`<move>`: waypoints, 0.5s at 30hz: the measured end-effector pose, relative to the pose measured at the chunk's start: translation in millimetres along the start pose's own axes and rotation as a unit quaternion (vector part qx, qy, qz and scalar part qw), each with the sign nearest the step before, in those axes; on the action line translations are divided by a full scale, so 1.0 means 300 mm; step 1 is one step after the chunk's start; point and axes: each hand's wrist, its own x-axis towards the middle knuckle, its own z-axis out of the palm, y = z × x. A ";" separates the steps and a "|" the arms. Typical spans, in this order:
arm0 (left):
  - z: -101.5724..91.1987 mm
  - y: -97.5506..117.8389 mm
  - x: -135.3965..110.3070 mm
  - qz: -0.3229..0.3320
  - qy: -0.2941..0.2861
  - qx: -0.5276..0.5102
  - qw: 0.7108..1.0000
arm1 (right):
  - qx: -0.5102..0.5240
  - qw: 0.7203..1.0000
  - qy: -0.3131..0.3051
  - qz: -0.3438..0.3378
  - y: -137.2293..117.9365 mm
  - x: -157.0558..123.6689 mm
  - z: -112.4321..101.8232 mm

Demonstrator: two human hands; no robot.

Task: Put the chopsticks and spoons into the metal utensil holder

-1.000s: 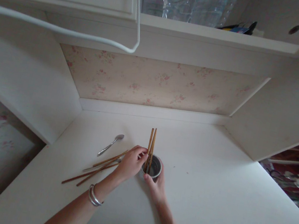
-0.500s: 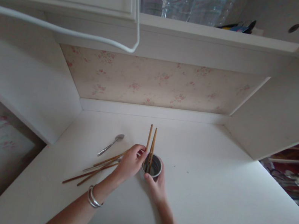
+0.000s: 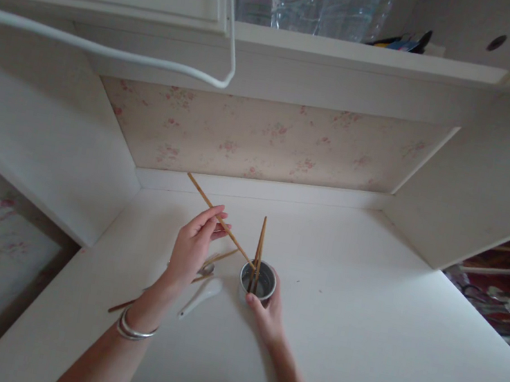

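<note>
Single wooden chopstick (image 3: 203, 193), pinched mid-length by the left hand (image 3: 195, 240): thumb and fingers grasp it. It slants, upper end away to the left of the pinch, lower tip over the mouth of the round grey cup (image 3: 265, 279). Whether that tip touches the chopsticks standing there, cannot tell.

Right hand (image 3: 266, 320) grasps the cup, thumb at the near rim, fingers round its right side. Two chopsticks (image 3: 262, 234) stand in the cup, upper ends meeting, left of the right thumb's line.

Step in hand, as I judge it: one stick being handled at the cup's mouth while the other hand steadies the vessel. A move from here calls for a firm right hold and a tilt that clears both rim and standing pair, the nearest obstacle.

Outward: white soup spoon (image 3: 203, 296) lies on the white tabletop (image 3: 342, 284), between left wrist and cup. Metal spoon bowl (image 3: 207, 269) just right of the left palm, its handle hidden. Loose chopsticks (image 3: 221, 258) lie beneath and beside the left hand; their count is hidden by the forearm. Silver bangles (image 3: 130, 328) ring the left wrist.
</note>
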 end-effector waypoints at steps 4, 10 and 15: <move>-0.004 0.017 -0.016 -0.003 -0.018 -0.003 1.000 | -0.011 1.000 0.001 0.005 0.014 -0.002 -0.003; 0.028 0.047 -0.038 -0.018 -0.019 0.051 0.998 | -0.015 1.000 0.006 0.010 0.017 -0.005 -0.004; 0.035 0.088 -0.037 0.065 -0.064 0.180 0.979 | -0.015 1.000 0.000 0.013 0.013 -0.004 -0.004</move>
